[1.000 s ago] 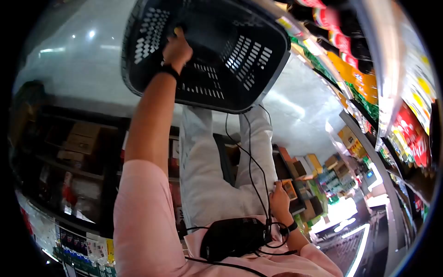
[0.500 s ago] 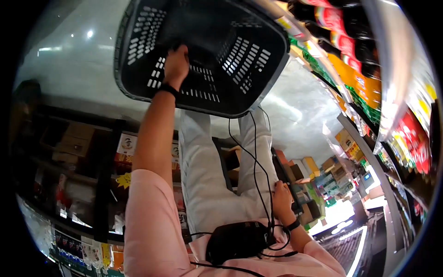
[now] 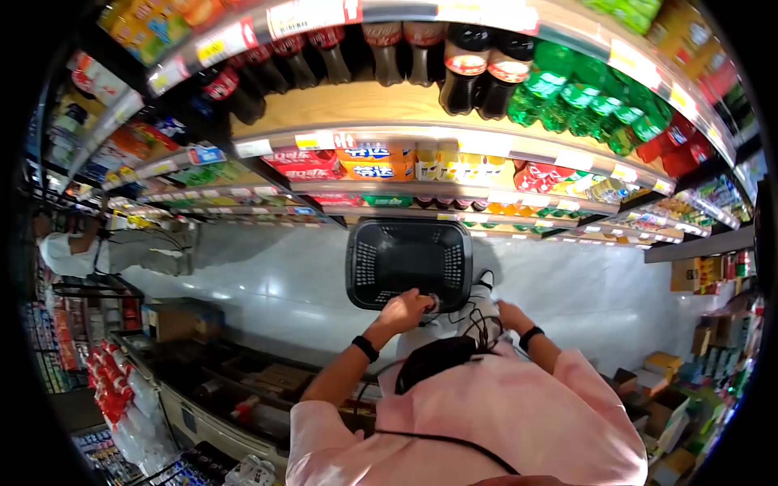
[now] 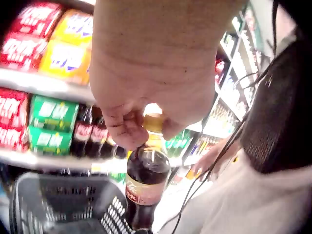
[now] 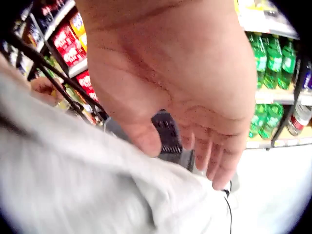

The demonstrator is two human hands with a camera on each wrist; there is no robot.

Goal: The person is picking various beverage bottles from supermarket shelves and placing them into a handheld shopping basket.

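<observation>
My left hand [image 3: 401, 312] is at the near rim of a black shopping basket [image 3: 409, 253]. Its fingers [image 4: 127, 134] pinch a bottle of dark cola [image 4: 146, 187] by the top, around its yellowish cap. The cola bottle hangs upright beside the basket in the left wrist view, its label red and gold. Nothing is seen inside the basket in the head view. By my right thigh hangs my right hand [image 5: 180, 92], with its fingers loosely extended and nothing in them.
Ahead runs a drinks shelf [image 3: 340, 109] with cola bottles, green soda bottles [image 3: 567, 89] and packs of cans. Cartons [image 3: 656, 373] stand at the right, and a low cabinet [image 3: 219, 421] at the left. Another person [image 3: 81, 251] is at the far left. Black cables [image 3: 482, 324] cross my legs.
The head view has swung up from the basket and my legs to the shelves ahead. My left hand, earlier over the basket's inside, is now at its near rim. My right hand still hangs by the thigh.
</observation>
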